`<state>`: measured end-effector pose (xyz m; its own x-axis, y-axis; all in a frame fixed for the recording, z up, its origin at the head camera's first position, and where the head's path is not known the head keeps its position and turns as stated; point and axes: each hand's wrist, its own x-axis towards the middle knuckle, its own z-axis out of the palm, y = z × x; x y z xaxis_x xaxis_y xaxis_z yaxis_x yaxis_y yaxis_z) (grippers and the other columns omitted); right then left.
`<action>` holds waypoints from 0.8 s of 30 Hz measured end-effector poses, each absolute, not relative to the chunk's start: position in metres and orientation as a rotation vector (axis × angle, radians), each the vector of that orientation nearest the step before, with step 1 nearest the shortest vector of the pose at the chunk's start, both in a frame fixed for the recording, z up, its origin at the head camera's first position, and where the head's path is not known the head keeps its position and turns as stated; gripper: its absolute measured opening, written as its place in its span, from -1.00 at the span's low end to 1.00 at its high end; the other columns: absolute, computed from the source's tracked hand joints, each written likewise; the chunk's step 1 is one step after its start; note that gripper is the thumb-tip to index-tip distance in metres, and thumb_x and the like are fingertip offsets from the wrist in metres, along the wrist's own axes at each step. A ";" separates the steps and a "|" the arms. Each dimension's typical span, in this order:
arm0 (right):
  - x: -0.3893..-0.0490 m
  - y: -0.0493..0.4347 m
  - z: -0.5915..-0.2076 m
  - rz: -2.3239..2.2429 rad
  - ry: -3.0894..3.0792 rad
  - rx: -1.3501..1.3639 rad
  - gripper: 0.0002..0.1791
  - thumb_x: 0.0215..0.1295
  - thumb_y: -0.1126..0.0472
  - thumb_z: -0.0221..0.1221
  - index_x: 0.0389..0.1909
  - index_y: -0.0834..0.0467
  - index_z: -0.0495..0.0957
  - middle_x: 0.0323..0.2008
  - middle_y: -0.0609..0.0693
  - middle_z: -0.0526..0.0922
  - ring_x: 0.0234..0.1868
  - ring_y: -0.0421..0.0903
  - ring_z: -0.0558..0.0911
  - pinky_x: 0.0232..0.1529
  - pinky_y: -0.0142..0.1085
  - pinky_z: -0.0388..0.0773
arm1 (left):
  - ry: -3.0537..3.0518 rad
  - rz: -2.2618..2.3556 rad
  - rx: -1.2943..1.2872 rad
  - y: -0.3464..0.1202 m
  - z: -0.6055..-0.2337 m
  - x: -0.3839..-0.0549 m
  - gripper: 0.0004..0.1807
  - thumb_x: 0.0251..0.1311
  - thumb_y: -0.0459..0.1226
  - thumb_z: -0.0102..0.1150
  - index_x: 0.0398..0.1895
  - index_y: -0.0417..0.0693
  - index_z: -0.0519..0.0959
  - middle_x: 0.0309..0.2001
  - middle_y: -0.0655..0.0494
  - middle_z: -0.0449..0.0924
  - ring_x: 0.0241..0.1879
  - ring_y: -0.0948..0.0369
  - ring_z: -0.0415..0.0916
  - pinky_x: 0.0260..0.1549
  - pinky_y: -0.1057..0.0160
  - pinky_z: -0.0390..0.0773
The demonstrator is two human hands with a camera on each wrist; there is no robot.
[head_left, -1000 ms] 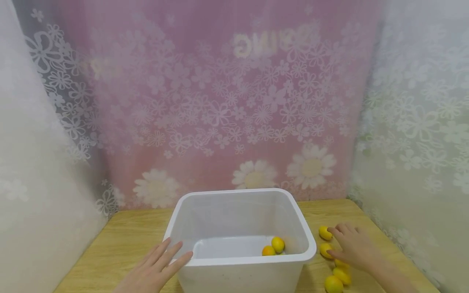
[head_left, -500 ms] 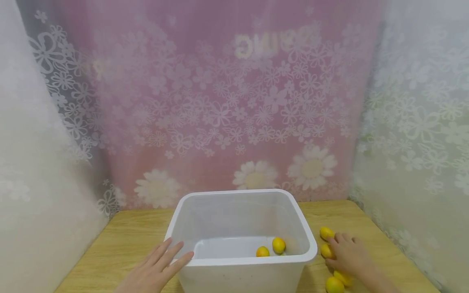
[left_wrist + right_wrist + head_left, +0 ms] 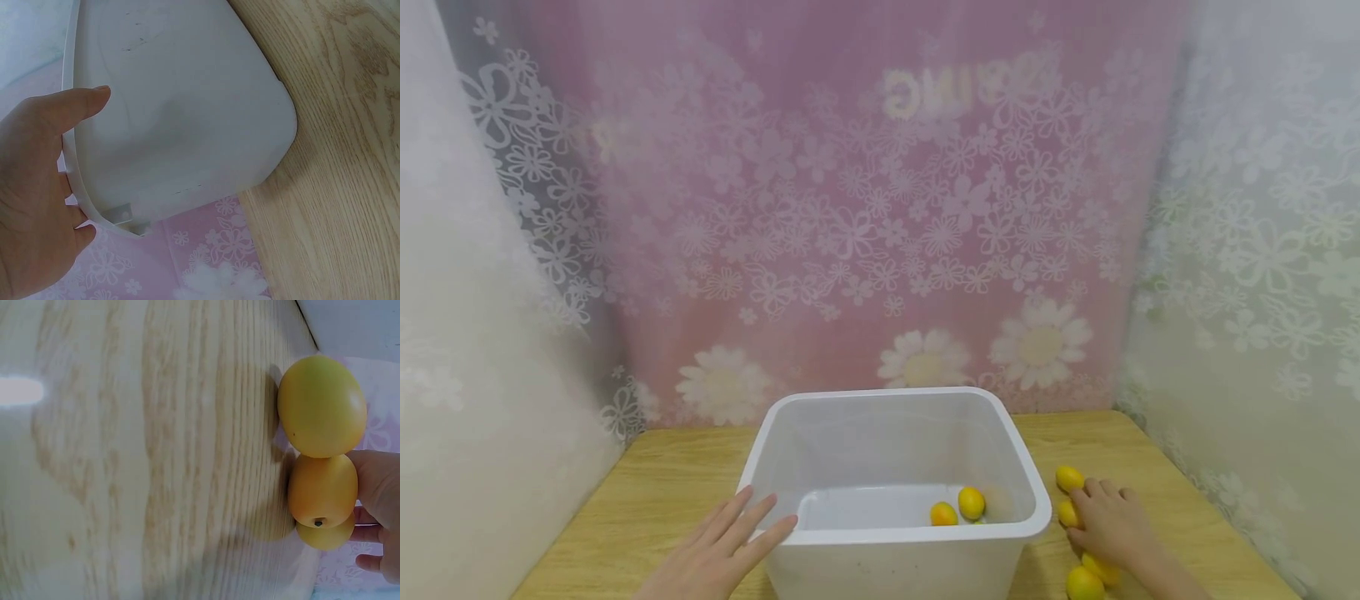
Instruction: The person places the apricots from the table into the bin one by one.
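My left hand [image 3: 718, 542] rests at the near left corner of a white plastic tub [image 3: 895, 536], fingers spread and straight. In the left wrist view, its thumb [image 3: 94, 103] lies along the tub's outer wall, the other fingers beyond the rim. To the right of the tub, my right hand [image 3: 1112, 525] curls thumb and fingers round a yellow lemon [image 3: 1068, 514]. One lemon [image 3: 1070, 478] lies just beyond it, and two more lemons [image 3: 1086, 582] lie close on the near side. The right wrist view shows nearer lemons [image 3: 322, 406] partly covering the hand's fingers [image 3: 367, 534].
Two lemons [image 3: 972, 502] lie in the tub's right part, with a yellow sliver of another at the near rim. Under everything is a wood-grain table [image 3: 647, 492]. A pink flowered curtain [image 3: 865, 208] hangs behind, with pale curtains at both sides.
My right hand has drawn slightly nearer and lowered, its fingers closing round a lemon. Inside the tub one lemon has rolled left, then slightly back right. The left hand stays put.
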<state>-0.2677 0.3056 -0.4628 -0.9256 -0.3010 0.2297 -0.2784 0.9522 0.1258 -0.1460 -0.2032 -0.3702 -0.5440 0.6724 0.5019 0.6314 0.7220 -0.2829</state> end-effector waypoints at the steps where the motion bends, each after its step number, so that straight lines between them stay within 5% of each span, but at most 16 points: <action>1: -0.268 0.305 -0.463 -0.131 -2.864 0.425 -0.61 -0.04 -0.09 0.33 -0.39 0.10 0.45 -0.45 -0.02 0.33 -0.38 -0.03 0.36 -0.36 -0.02 0.37 | -2.333 0.087 -0.989 -0.203 -0.370 -0.146 -0.09 -0.01 0.32 0.06 0.42 0.22 0.13 0.24 -0.02 0.35 0.16 -0.10 0.33 0.27 0.47 -0.44; 24: -0.270 0.312 -0.433 0.001 -2.694 0.413 -0.50 -0.16 -0.01 0.42 -0.27 0.24 0.55 -0.35 0.07 0.50 -0.30 0.12 0.50 -0.32 0.11 0.42 | -2.329 0.059 -0.999 -0.204 -0.370 -0.147 -0.10 0.00 0.31 0.06 0.41 0.21 0.14 0.23 -0.03 0.36 0.15 -0.11 0.34 0.27 0.47 -0.42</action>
<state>-0.2699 0.3116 -0.4329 -0.8709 -0.2864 0.3995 -0.2868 0.9561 0.0602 -0.1466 -0.2038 -0.3696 -0.5384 0.6728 0.5073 0.6462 0.7161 -0.2639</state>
